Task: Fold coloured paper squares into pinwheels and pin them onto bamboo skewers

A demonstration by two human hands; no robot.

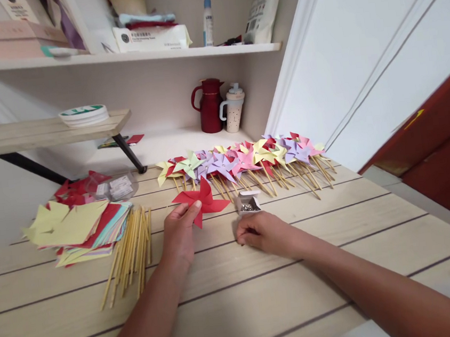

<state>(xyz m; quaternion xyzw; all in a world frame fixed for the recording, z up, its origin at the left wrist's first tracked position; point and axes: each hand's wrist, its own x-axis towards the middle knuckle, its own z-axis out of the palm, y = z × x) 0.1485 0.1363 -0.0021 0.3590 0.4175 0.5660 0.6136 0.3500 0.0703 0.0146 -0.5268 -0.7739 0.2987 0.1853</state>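
Between the thumb and fingers of my left hand is a red paper pinwheel, its blades folded to the centre and no stick on it. My right hand is curled closed just in front of a small open box of shiny metal pins. Whatever its fingertips pinch, if anything, is too small to make out. Left of my left hand lies a loose bundle of thin wooden sticks. Beyond it sits a stack of cut paper squares in yellow, red and pale colours.
Finished pinwheels on sticks lie in a row along the table's back. A clear container with small white boxes stands behind the paper stack. A raised wooden stand rises at left. A red jug and a cup stand behind.
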